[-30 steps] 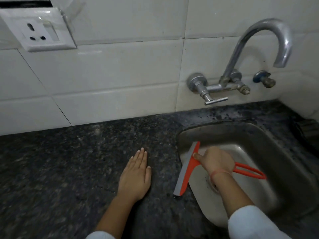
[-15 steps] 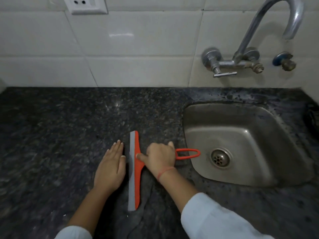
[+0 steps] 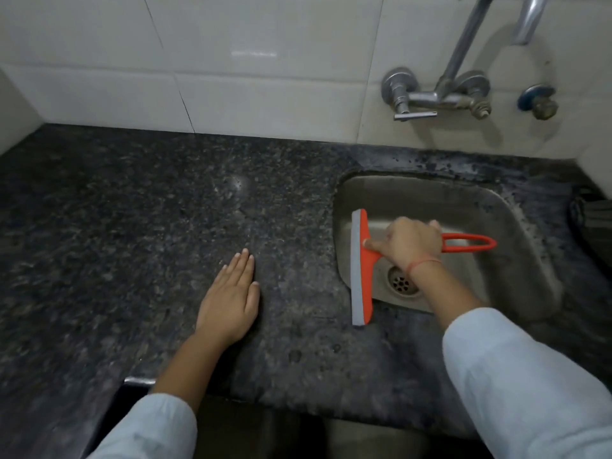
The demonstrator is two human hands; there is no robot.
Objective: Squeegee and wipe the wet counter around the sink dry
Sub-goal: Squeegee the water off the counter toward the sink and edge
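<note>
Squeegee [image 3: 362, 266] handle and blade are held over the left edge of the sink [image 3: 516, 226], the long blade running front to back. Its near end reaches past the sink's front-left corner and lies over the dark speckled surface [image 3: 132, 226], while the far end is seen above the basin's left wall. Whether the blade edge touches the stone cannot be told. The grey rubber strip faces left, toward the dry side of the surface, and the orange backing faces right.

The right hand [image 3: 410, 246] is closed around the orange handle just behind the blade, with the index finger stretched forward along the stem to the blade's middle. The looped end of the handle is left sticking out to the right of the grip, over the basin. A thin red thread is worn on that wrist, and the drain [image 3: 402, 283] is seen just below it.

The left hand [image 3: 231, 299] is laid flat and open on the surface, palm down, fingers together, holding nothing, well apart from the squeegee. A tap [image 3: 443, 94] is fixed to the white tiled wall [image 3: 265, 61] above the sink. Dark wet speckles are seen on the surface behind the basin.
</note>
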